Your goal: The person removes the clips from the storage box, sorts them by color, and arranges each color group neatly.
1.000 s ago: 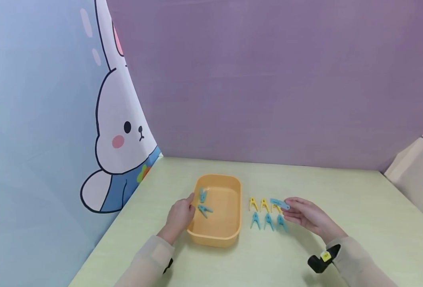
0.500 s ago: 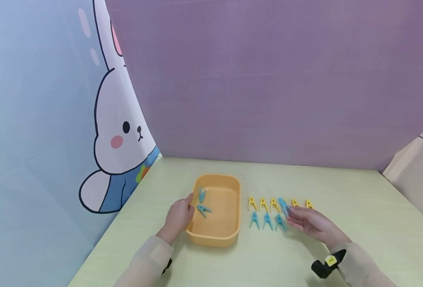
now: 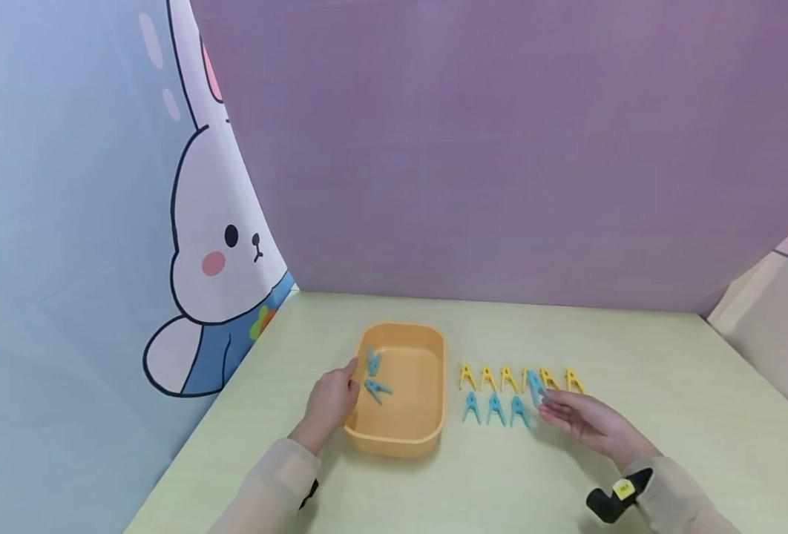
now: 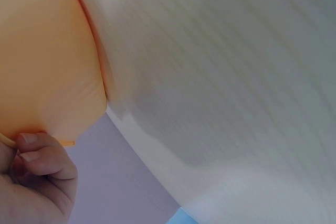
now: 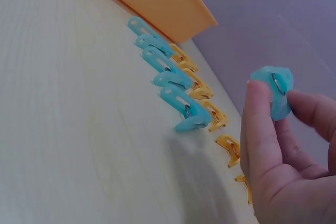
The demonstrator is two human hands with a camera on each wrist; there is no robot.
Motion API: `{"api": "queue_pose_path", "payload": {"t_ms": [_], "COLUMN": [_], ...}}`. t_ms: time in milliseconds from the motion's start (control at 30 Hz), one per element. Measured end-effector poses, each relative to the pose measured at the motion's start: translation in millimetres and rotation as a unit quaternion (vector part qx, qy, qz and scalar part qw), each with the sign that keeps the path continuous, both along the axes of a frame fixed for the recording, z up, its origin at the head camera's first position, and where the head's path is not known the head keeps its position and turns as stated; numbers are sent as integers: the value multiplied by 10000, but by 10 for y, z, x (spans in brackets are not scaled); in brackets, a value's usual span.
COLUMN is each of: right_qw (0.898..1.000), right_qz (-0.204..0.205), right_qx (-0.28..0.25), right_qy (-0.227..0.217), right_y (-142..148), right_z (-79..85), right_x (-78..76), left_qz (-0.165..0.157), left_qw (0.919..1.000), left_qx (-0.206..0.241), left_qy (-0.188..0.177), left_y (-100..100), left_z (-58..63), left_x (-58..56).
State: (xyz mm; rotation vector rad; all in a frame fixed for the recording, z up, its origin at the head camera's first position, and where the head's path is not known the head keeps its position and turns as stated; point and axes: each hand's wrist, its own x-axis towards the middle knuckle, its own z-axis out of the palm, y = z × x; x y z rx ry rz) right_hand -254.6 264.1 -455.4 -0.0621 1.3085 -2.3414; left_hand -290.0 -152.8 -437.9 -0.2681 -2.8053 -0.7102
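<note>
My left hand [image 3: 332, 400] grips the left rim of an orange plastic basin [image 3: 401, 445]; in the left wrist view its fingers [image 4: 50, 161] curl at the basin's edge. Two blue clothespins [image 3: 378, 389] lie inside the basin, toward its left side. Between thumb and fingers, my right hand [image 3: 591, 423] pinches another blue clothespin [image 5: 275, 90], held above the table. Below and left of that hand stand three blue clothespins [image 3: 495, 409] in a row. Behind them runs a row of several yellow clothespins [image 3: 507, 378], one partly hidden by the held clothespin.
Everything rests on a pale wood-grain table [image 3: 501, 489]. A purple backdrop [image 3: 487, 148] rises at its far edge. On the left stands a light blue panel with a cartoon rabbit [image 3: 227, 245]; a pale panel [image 3: 775, 311] is at the right.
My right hand has moved slightly right with its blue clothespin, which has turned from lying nearly level to pointing steeply. More yellow clothespins now show. The left hand stays on the basin rim.
</note>
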Motion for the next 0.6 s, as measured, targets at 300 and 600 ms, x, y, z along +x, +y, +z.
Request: {"api": "queue_pose_path", "payload": {"t_ms": [300, 600], "right_qw": [9982, 9677], "right_qz": [78, -180], "right_qx": [590, 2498], "right_qy": [-65, 289], "right_y": [48, -2], "right_z": [-37, -21], "right_x": [27, 41], "left_qz": [40, 16], "left_qw": [9999, 9999], "left_qx": [-119, -82], "left_qy": [80, 70], "left_y": [2, -1], "left_z": [-11, -20], "left_x": [-17, -15]}}
